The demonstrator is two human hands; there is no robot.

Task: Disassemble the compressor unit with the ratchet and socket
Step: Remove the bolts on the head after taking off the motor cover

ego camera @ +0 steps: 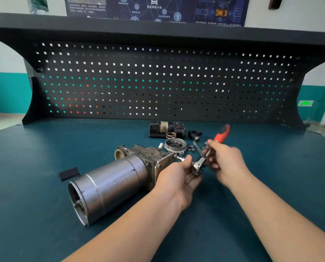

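The compressor unit (112, 184) lies on its side on the green bench, its grey motor cylinder pointing toward me at the left and its finned head toward the back. A ratchet with a red handle (221, 134) is held just right of the unit. My left hand (176, 178) grips the chrome ratchet head (197, 166) from below. My right hand (228, 163) grips the ratchet shaft just under the handle; it is blurred. I cannot make out a socket on the head.
Removed parts lie behind the unit: a round metal cover (175, 145), a black housing with a spring (167, 129), a black fitting (194, 135), a loose socket (190, 147). A black pad (69, 173) lies at the left. The pegboard (158, 82) stands behind the bench.
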